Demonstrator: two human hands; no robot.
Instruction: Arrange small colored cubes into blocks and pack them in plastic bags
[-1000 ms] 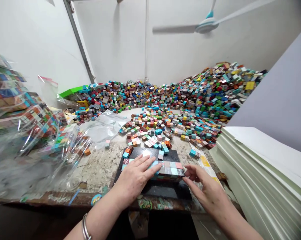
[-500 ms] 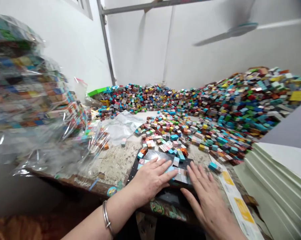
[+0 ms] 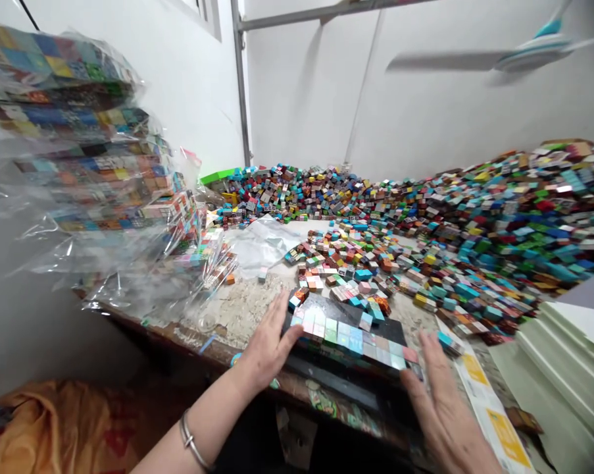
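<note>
My right hand (image 3: 442,401) looks blurry. The right edge cuts the fan (image 3: 533,56); the left edge cuts the plastic bags (image 3: 114,247).

Our worn, paint-flaked table (image 3: 247,299) carries a black board (image 3: 326,305) at six o'clock, loose coloured blocks (image 3: 363,275) at twelve, clear plastic (image 3: 260,247) at eleven, wrapped blocks (image 3: 218,266) toward ten.

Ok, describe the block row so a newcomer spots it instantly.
On the worn table, find the black slab near the front edge. The block row lies there between left hand and right hand, neatly aligned, unlike the jumbled blocks behind.
</note>
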